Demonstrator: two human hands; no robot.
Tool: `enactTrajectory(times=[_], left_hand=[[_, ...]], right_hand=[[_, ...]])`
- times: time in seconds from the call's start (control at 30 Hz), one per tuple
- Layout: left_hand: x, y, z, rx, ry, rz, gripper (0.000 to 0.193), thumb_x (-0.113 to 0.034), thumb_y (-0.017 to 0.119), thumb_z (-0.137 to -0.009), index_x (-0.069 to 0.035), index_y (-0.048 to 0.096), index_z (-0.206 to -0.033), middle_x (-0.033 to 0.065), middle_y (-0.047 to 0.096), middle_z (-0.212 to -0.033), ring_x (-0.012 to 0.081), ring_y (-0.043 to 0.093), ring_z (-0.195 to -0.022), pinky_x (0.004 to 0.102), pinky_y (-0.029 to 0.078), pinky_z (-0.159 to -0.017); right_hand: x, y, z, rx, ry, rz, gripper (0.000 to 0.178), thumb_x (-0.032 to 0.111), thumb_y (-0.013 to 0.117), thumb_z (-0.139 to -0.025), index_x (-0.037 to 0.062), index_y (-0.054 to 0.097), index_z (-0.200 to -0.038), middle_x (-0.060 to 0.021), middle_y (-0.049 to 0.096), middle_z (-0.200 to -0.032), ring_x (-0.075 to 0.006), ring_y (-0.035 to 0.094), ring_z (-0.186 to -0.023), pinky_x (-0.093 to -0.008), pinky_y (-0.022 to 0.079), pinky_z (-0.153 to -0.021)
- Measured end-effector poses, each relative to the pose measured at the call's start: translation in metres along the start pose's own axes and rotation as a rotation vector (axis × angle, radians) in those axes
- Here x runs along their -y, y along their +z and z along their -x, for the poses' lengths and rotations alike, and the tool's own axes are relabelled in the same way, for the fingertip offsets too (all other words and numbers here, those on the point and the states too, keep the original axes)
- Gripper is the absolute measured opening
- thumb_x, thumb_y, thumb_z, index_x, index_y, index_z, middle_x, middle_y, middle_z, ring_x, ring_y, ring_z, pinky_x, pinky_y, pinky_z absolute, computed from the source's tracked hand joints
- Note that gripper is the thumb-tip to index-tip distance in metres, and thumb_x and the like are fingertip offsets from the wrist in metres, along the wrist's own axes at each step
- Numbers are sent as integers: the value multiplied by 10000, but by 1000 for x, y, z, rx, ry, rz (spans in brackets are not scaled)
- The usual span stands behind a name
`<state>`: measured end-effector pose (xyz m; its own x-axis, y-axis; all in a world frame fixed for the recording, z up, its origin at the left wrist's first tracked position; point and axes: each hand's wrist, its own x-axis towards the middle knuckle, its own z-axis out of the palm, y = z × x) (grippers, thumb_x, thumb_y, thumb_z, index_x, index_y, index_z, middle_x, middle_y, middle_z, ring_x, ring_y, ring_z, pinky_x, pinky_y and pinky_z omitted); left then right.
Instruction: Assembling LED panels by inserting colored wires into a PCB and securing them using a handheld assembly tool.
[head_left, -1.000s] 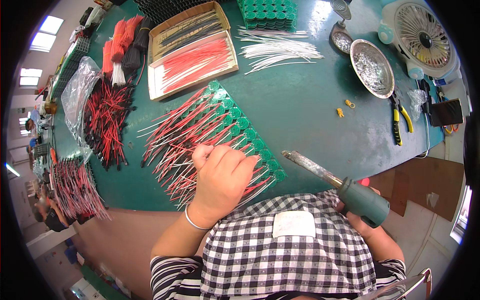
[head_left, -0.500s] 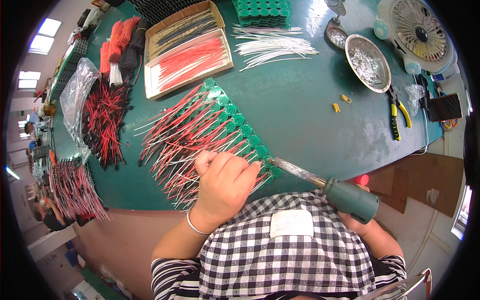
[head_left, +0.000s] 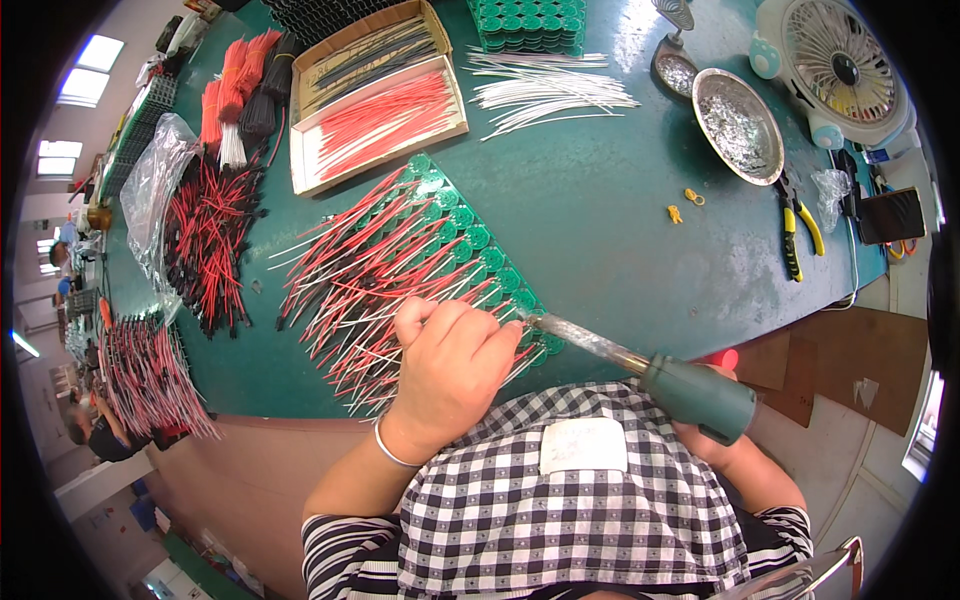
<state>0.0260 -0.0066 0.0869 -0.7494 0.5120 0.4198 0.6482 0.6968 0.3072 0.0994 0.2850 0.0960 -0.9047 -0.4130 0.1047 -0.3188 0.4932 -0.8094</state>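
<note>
A panel of round green circuit boards [head_left: 478,237] lies slantwise on the table, with rows of red, white and black wires [head_left: 365,285] fanning out to its left. My left hand [head_left: 450,365] is closed over the panel's near end, thumb and forefinger pinched, seemingly on a wire; the held part is mostly hidden. In my right hand [head_left: 708,442] is a soldering iron [head_left: 700,398] with a thick green body. Its metal tip points left and reaches the boards right beside my left fingertips. The iron's body covers most of my right fingers.
Beyond the panel stand a cardboard box [head_left: 462,118] of cut wires, loose white wires [head_left: 550,95] and stacked green boards [head_left: 530,25]. On the right are a metal bowl [head_left: 735,125] with silvery bits, pliers [head_left: 790,235] and a fan [head_left: 840,70]. Bundled wires [head_left: 210,240] lie left.
The soldering iron has shifted slightly left, its tip now closer to my left fingertips. My left hand stays almost where it was, still pinched.
</note>
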Motion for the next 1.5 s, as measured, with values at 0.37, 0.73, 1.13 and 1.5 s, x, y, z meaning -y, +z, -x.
enactTrajectory(times=[0.37, 0.73, 1.13, 1.5], left_hand=[[1, -1, -1, 12, 9, -9, 192, -61, 745, -660, -111, 689, -837, -29, 548, -750, 158, 531, -730, 371, 315, -758], [-3, 1, 2, -44, 14, -11, 208, -62, 755, -649, -120, 694, -840, -33, 560, -764, 155, 541, -736, 377, 313, -783], [-12, 9, 9, -6, 36, 16, 244, -26, 749, -628, -104, 685, -849, -33, 552, -735, 152, 545, -718, 363, 321, -771], [-16, 9, 12, 10, 16, 3, 211, -38, 754, -641, -103, 675, -826, -29, 553, -733, 158, 544, -716, 362, 332, -768]], right_hand=[[0, -6, 29, -86, 233, -84, 230, 195, 587, -809, 29, 666, -947, -68, 681, -775, -216, 644, -695, -330, 490, -692], [-3, -3, 36, -61, 125, -69, 266, 227, 624, -820, 24, 656, -990, -74, 681, -877, -243, 640, -829, -360, 479, -784], [-11, 1, 31, -47, -80, 121, 218, 48, 629, -718, 5, 668, -928, -135, 670, -892, -314, 618, -725, -381, 499, -650], [-12, 5, 34, -30, 4, 11, 200, 70, 636, -705, 20, 665, -895, -127, 665, -863, -298, 623, -723, -372, 503, -656]])
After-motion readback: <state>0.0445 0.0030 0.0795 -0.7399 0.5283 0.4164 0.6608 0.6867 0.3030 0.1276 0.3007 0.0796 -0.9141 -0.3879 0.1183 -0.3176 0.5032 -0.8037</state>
